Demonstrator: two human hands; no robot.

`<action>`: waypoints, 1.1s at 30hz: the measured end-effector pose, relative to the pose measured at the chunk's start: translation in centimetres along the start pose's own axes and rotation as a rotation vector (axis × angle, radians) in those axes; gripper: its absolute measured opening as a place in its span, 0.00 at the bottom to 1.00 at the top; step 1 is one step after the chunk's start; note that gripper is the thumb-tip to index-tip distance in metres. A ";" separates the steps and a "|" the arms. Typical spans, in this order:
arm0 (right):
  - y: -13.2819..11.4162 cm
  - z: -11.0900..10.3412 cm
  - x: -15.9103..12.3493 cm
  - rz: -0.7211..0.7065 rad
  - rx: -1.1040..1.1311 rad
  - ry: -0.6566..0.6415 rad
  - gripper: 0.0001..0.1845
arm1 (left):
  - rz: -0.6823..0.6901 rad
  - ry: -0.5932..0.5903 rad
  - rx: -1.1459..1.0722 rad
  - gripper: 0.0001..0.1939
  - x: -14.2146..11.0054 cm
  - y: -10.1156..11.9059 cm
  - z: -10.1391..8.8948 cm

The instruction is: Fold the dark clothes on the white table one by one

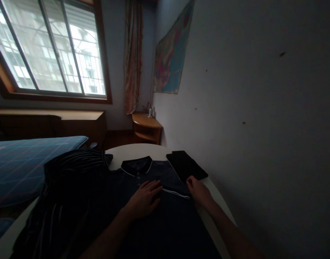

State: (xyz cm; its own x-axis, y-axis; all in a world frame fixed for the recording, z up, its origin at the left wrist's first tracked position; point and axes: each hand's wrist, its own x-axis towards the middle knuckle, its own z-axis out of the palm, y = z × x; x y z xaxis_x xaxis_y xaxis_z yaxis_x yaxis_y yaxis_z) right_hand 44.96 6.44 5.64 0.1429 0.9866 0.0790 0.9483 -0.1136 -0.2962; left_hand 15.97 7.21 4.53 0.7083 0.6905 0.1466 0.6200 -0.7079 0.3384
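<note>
A dark polo shirt (165,223) with white-edged collar and a short button placket lies spread on a pale round-edged table (138,148), collar at the far side. My left hand (145,197) rests flat on its chest below the collar, fingers stretched out. At the shirt's right edge, my right hand (199,192) has its fingers pinched on the sleeve, which lies folded inward with its white trim across the chest. Just beyond that hand is a folded black garment (185,166).
A dark striped garment (78,163) lies heaped on the table's left side. Left of the table is a bed with a blue plaid cover (32,158). A wall (262,162) runs close along the right. A small wooden corner shelf (146,121) stands beyond.
</note>
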 end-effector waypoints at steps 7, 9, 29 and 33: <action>1.9 -1.3 -0.4 -0.195 0.234 -0.084 0.18 | -0.013 -0.003 0.003 0.27 0.0 0.3 -0.2; 2.0 -1.6 -0.8 -0.231 0.269 -0.116 0.19 | -0.013 -0.009 0.006 0.27 0.0 0.3 -0.3; 2.0 0.1 -1.6 -0.398 0.271 0.033 0.19 | -0.003 -0.001 -0.003 0.26 0.0 0.3 -0.2; 1.6 -0.1 -1.3 -0.281 0.282 0.101 0.15 | -0.005 -0.010 0.001 0.27 0.0 0.3 -0.2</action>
State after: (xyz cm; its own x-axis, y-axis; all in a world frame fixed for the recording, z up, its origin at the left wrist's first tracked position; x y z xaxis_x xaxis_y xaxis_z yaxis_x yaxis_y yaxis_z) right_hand 46.33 4.97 5.12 -0.0699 0.9566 0.2830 0.8416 0.2088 -0.4982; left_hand 16.11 7.03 4.82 0.7089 0.6922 0.1354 0.6236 -0.7048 0.3382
